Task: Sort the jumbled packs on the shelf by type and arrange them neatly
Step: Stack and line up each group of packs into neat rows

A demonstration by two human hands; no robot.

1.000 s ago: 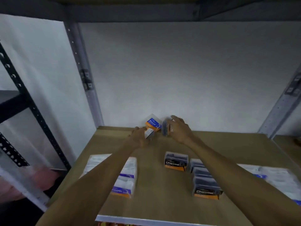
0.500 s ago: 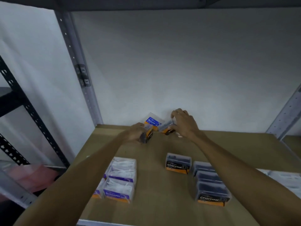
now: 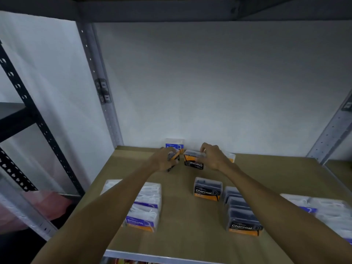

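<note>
While both hands work at the shelf's (image 3: 190, 237) back, I see packs gripped.
My left hand (image 3: 164, 161) clasps 1 dark pack (image 3: 174, 160); my right hand's (image 3: 213, 157) fingers (image 3: 202, 149) grasp an upside-down Charcoal pack (image 3: 193, 161) near the wall.

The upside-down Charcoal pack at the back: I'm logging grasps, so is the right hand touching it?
Touching. In the head view the right hand has fingers curled over the top of the upside-down Charcoal pack, no gap visible.
</note>
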